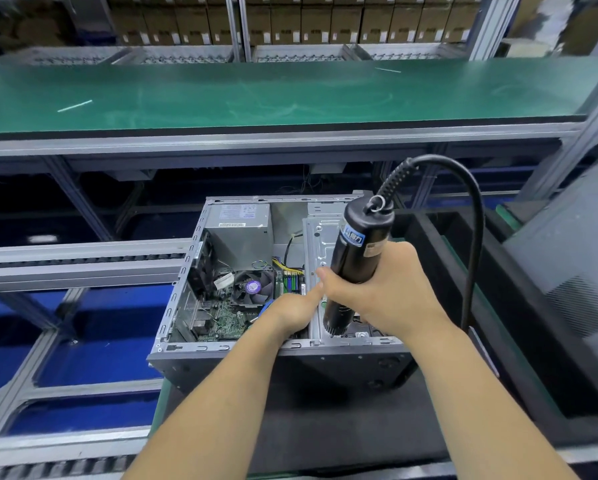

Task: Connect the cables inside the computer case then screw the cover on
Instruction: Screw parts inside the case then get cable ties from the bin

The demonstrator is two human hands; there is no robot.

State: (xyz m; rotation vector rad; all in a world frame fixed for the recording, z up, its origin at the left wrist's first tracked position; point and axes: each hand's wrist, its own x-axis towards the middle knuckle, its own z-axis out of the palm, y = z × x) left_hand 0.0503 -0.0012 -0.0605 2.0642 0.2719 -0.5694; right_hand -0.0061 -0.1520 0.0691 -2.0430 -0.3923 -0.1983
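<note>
An open computer case (221,356) lies on its side on the dark work mat, with no cover on it. Inside I see the power supply (242,230), a CPU fan (254,289), the green motherboard (226,320) and yellow and black cables (287,265). My right hand (391,292) grips a black electric screwdriver (359,251), held upright with its tip down by the drive bracket (320,237) near the case's front edge. My left hand (297,310) reaches into the case beside the screwdriver, one finger pointing up along the bracket; what its fingers touch is hidden.
The screwdriver's thick black cord (474,237) arcs up and down to the right. A grey case panel (574,258) leans at the right. A green shelf (290,95) runs across above, with cardboard boxes (325,22) behind. Roller rails (83,258) and blue bins (93,341) lie left.
</note>
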